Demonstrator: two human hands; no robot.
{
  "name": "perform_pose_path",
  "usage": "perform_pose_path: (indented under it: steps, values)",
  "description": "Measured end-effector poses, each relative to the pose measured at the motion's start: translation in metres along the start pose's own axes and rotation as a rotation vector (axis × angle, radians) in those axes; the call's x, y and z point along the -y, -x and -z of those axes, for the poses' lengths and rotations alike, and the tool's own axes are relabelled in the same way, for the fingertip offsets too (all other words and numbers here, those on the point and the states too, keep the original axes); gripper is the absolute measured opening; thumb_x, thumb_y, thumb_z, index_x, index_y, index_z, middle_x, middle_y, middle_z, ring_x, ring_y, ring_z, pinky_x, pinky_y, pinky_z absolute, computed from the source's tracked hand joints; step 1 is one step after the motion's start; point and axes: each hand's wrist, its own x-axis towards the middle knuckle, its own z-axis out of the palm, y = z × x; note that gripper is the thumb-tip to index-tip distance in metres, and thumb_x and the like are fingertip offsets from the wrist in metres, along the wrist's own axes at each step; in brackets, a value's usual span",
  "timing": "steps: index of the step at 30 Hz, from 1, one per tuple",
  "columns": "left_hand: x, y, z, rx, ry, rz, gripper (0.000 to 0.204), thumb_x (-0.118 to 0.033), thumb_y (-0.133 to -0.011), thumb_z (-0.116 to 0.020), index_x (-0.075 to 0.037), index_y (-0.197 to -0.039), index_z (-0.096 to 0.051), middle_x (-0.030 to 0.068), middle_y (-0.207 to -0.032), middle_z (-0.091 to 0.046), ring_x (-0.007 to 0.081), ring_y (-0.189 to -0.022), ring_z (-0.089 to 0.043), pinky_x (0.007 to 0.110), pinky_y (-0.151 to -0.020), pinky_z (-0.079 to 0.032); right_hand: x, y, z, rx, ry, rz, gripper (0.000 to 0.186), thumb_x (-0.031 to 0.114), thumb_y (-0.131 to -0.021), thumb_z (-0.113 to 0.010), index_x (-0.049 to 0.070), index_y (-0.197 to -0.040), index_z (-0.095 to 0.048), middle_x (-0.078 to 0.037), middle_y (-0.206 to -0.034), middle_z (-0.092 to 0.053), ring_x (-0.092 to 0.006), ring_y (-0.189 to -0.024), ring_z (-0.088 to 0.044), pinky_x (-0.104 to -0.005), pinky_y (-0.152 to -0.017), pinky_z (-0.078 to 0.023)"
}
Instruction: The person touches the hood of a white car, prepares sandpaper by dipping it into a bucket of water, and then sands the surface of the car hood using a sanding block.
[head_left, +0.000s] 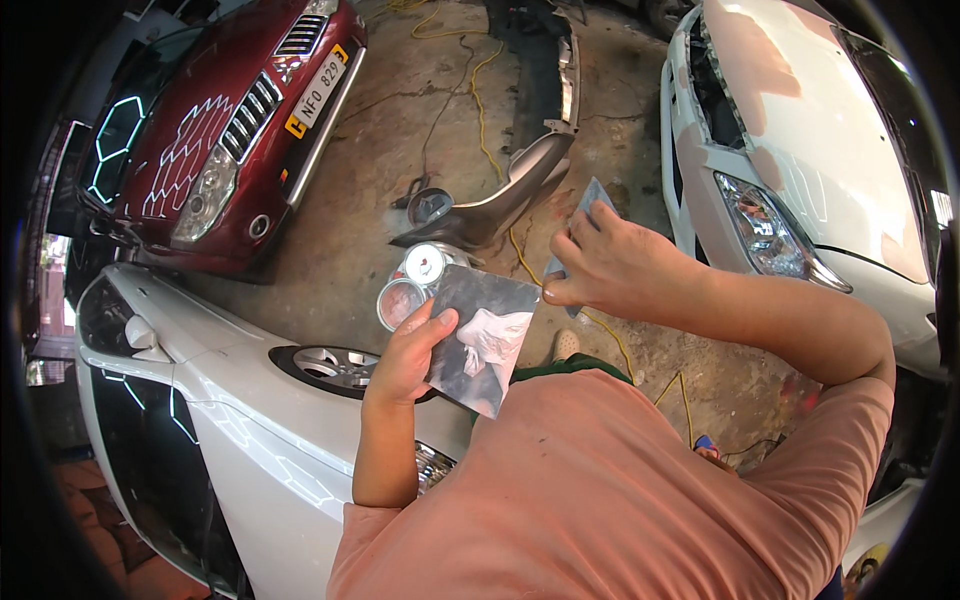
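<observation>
- Gripping a flat grey board [462, 288] by its near-left edge, the left hand [405, 352] has its thumb pressed on top; the fingers underneath are out of my sight.
- On that board sits a whitish, slightly pink lump of paste [497, 335], heaped over the right half — the side away from the left thumb and toward the other hand.
- The right hand [612, 258] is closed on a thin blue-grey spreader [595, 193], pinched between thumb and bent fingers, with no slack showing in the hold.
- The spreader stands beyond the board and to its right; its long axis seems to run mostly away from the person, though the fingers cover much of it.
- Between the two, the right thumb comes just beside the board's far-right corner; whether they touch, I can't tell from here. The blade itself is clear of the paste, which lies below and left of it.
- Past the board, on the floor, stand a white-topped tin [425, 263] and a round container [400, 303], with a loose dark-grey bumper [505, 210] behind them.
- Off to the right waits a white car [840, 190] — dull, pinkish-beige patches mark its bonnet and front.
</observation>
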Motion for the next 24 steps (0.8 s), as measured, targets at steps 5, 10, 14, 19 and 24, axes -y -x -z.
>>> perform_pose_path:
  steps: [5,10,14,19,24]
  values:
    - [-0.001,0.003,0.002,0.002,-0.003,0.015,0.046,-0.02,-0.103,-0.054,0.004,-0.142,-0.044,0.01,-0.127,-0.062,0.0175,-0.113,-0.062,0.033,-0.094,-0.051,0.001,-0.004,0.0,-0.054,-0.024,0.011,0.015,0.025,-0.087,-0.061,0.028,-0.1,-0.055,-0.009,-0.1,-0.056,-0.0275,-0.096,-0.062,-0.0391,-0.08,-0.047]
    - [-0.001,0.004,0.006,0.005,-0.006,0.039,0.046,-0.02,-0.103,-0.055,0.003,-0.141,-0.044,0.0095,-0.126,-0.062,0.0163,-0.111,-0.062,0.032,-0.093,-0.052,0.003,-0.007,0.0,-0.072,-0.023,0.016,0.015,0.026,-0.087,-0.06,0.029,-0.101,-0.056,-0.01,-0.101,-0.056,-0.0285,-0.097,-0.062,-0.0399,-0.08,-0.047]
    - [0.0,0.004,0.008,-0.006,-0.024,0.04,0.046,-0.02,-0.103,-0.055,0.003,-0.142,-0.044,0.0095,-0.126,-0.062,0.0163,-0.111,-0.062,0.032,-0.093,-0.052,0.004,-0.009,0.002,-0.068,-0.046,0.015,0.015,0.026,-0.088,-0.06,0.029,-0.102,-0.055,-0.01,-0.101,-0.056,-0.0288,-0.097,-0.062,-0.0404,-0.08,-0.047]
    - [-0.001,0.006,0.011,0.001,-0.029,0.123,0.048,-0.019,-0.103,-0.055,0.004,-0.143,-0.042,0.0098,-0.128,-0.06,0.0162,-0.111,-0.062,0.032,-0.093,-0.052,0.005,-0.011,0.003,-0.114,-0.012,0.014,0.018,0.026,-0.087,-0.061,0.027,-0.104,-0.055,-0.01,-0.1,-0.055,-0.0282,-0.096,-0.062,-0.0402,-0.08,-0.047]
    - [0.002,0.006,0.015,0.015,0.001,0.1,0.048,-0.018,-0.102,-0.055,0.003,-0.143,-0.042,0.0098,-0.128,-0.061,0.0164,-0.111,-0.063,0.033,-0.092,-0.053,0.003,-0.008,-0.003,-0.107,0.001,0.016,0.02,0.027,-0.087,-0.062,0.026,-0.105,-0.055,-0.009,-0.101,-0.055,-0.0268,-0.093,-0.063,-0.0405,-0.081,-0.046]
